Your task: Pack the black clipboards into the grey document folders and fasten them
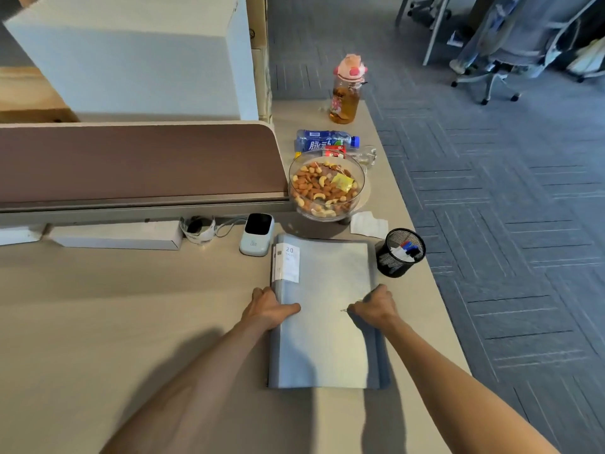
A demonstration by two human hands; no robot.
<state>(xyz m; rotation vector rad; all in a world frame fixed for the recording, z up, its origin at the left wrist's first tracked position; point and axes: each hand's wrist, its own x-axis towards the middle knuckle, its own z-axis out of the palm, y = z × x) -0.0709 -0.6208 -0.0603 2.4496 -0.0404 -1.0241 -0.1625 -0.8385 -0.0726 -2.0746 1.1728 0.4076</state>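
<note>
Where hands (268, 309) press, glossy grey folder (327, 322).

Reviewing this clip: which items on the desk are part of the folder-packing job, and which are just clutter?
In use:
- grey plastic document folder
- left hand gripping its spine edge
- right hand on its open edge

Lying about:
- glass bowl of nuts
- black mesh pen cup
- blue drink bottle
- pink-lidded bottle

- The grey document folder (327, 309) under my fingers (288, 308) looks like translucent plastic with a soft sheen.
- The surface (131, 306) is smooth, matt, pale wood-look laminate.
- The pen pot (399, 253) is black wire mesh.
- The nut bowl (326, 186) is clear and glossy.
</note>
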